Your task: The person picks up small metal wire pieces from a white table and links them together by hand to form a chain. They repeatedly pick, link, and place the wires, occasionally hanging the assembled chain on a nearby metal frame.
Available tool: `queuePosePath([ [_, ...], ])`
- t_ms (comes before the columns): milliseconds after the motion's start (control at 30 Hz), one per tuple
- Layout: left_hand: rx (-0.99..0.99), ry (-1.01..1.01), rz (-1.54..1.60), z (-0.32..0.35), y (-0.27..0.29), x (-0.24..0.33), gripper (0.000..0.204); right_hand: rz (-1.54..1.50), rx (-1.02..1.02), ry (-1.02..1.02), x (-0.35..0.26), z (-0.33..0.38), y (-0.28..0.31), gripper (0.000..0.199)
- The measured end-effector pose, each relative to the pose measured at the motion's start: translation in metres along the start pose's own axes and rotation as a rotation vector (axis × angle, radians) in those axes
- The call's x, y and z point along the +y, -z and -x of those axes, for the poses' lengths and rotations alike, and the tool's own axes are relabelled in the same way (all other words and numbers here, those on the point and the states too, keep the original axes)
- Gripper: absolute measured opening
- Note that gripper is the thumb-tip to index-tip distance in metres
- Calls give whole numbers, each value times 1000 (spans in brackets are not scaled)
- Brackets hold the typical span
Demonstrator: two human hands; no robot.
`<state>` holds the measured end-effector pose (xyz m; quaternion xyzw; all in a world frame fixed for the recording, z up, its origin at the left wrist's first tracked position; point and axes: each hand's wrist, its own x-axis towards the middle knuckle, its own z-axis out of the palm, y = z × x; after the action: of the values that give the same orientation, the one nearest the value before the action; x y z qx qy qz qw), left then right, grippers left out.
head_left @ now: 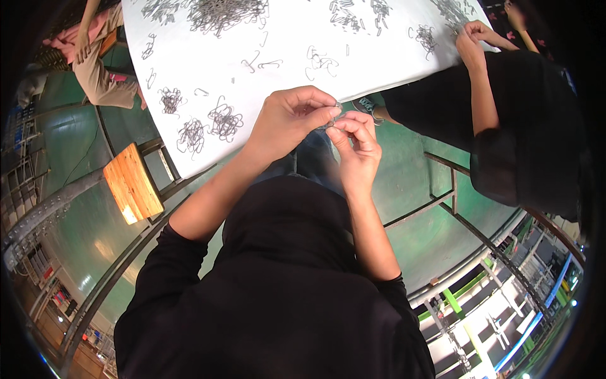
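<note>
My left hand [287, 123] and my right hand [361, 145] meet just off the near edge of the white table [265, 95]. Thumb and forefinger of each pinch a small grey metal piece [337, 108], mostly covered by the fingertips, so its exact shape does not show. Left of my hands, two tangled heaps of bent wire hooks [225, 122] lie near the table's edge. A looser group of wire hooks [322, 62] is spread just beyond my fingers, and a few single hooks [259, 63] lie to its left.
A large heap of wire hooks [224, 14] and groups of small metal clips [355, 16] cover the far side. At right a co-worker's hands [472, 44] handle something small; another person sits far left. A wooden stool [132, 183] stands left on the green floor [410, 170].
</note>
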<state>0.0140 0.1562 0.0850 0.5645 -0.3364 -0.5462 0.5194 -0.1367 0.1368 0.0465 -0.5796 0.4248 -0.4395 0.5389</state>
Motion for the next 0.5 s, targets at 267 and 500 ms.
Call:
queuePosePath([
  [267,66,-174,-144,25,17,-8,9,3,-82,-32,6,8,-14,10],
  [500,185,-321,-241,40,26,-19,10,176,-427,-147,19,-43,-1,13],
])
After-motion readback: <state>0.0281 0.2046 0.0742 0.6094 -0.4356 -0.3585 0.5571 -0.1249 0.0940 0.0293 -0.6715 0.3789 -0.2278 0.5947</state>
